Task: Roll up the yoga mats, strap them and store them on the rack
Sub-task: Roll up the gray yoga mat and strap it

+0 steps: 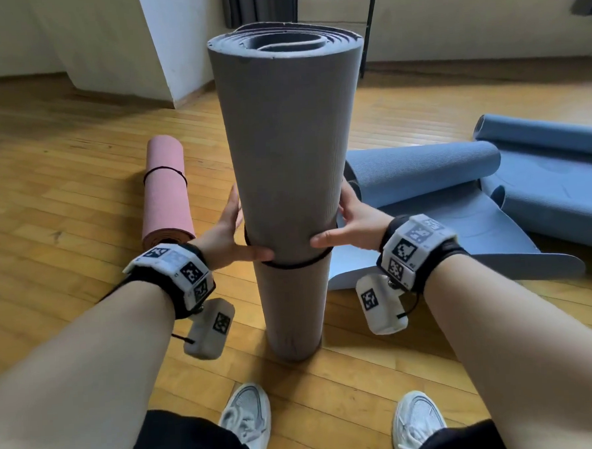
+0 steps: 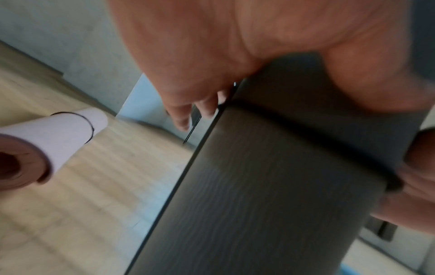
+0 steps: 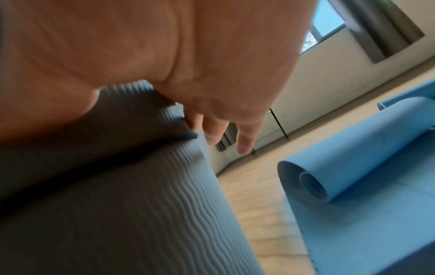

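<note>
- Here, head view: a rolled grey yoga mat (image 1: pixel 285 176) stands upright on the wooden floor (image 1: pixel 62 174) between the person's shoes (image 1: pixel 246 419). The left hand (image 1: pixel 228 234) and right hand (image 1: pixel 354 221) clasp its sides, thumbs lying along a black elastic strap (image 1: pixel 291 265) that encircles the roll below its middle. A strapped pink mat (image 1: pixel 165 190) lies to the left; partly unrolled blue mats (image 1: pixel 457 181) lie to the right; a black rack (image 1: pixel 368 25) stands by the far wall.
- Left wrist view: the left hand's fingers (image 2: pixel 182 119) curve around the grey roll; the strap crosses the mat under the thumb.
- Right wrist view: the right hand's fingers (image 3: pixel 214 134) wrap the grey mat's ribbed surface, blue mats just beside.
</note>
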The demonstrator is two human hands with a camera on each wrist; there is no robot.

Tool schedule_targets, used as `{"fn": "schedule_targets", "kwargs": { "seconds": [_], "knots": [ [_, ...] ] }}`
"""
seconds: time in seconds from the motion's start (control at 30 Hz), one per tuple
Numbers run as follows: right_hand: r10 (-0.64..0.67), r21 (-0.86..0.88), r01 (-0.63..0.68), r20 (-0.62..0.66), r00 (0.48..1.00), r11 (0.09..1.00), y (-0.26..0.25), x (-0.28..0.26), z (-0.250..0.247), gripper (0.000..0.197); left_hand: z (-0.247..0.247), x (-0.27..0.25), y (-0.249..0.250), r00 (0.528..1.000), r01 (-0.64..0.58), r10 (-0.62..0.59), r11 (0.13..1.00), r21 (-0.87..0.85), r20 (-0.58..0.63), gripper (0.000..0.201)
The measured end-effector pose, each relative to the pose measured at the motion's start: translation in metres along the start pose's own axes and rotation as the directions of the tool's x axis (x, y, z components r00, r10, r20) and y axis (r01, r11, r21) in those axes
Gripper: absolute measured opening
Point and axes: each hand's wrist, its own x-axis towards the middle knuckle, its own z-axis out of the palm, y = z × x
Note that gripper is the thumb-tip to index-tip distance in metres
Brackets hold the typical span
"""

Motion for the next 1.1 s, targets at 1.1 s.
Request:
{"fn": "schedule_targets", "kwargs": {
  "seconds": [1.1],
  "knots": [
    [0.24,-0.163,-0.244,-0.047,0.97,0.956,0.064,0.019,0.044,0.075,0.033,-0.003,-0.037,0.963,0.267,-0.268,0.963,0.039,0.029,0.101]
  ]
}}
